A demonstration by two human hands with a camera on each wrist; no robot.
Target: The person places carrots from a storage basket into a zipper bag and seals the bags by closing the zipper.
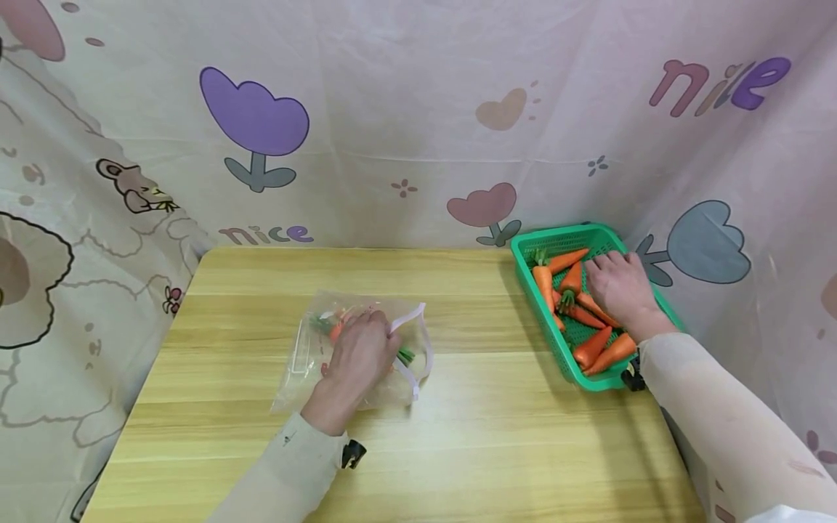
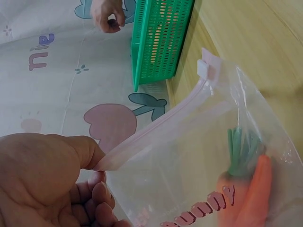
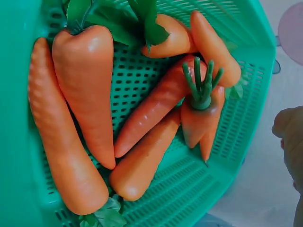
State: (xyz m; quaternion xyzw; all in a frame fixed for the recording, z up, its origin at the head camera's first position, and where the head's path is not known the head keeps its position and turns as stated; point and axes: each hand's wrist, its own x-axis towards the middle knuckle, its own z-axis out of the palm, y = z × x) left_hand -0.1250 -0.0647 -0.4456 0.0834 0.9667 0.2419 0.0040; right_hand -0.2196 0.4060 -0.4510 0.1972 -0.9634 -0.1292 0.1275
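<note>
My left hand (image 1: 366, 352) pinches the rim of a clear zip bag (image 1: 294, 378) between thumb and fingers; the left wrist view shows its pink slider strip and printed lettering. Orange carrots (image 2: 255, 194) with green stalks are inside the bag. At the right, my right hand (image 1: 617, 287) hovers over a green plastic basket (image 1: 562, 356), its fingers loosely bent and no carrot seen in them. Several carrots (image 3: 80, 94) lie in the basket, some with green leaves or stalks. Only part of the right hand shows at the right wrist view's edge.
The bag and basket are on a light wooden table (image 1: 471, 436), the basket at its right side. A patterned curtain (image 1: 392, 109) with flowers and lettering hangs behind the table and along both sides.
</note>
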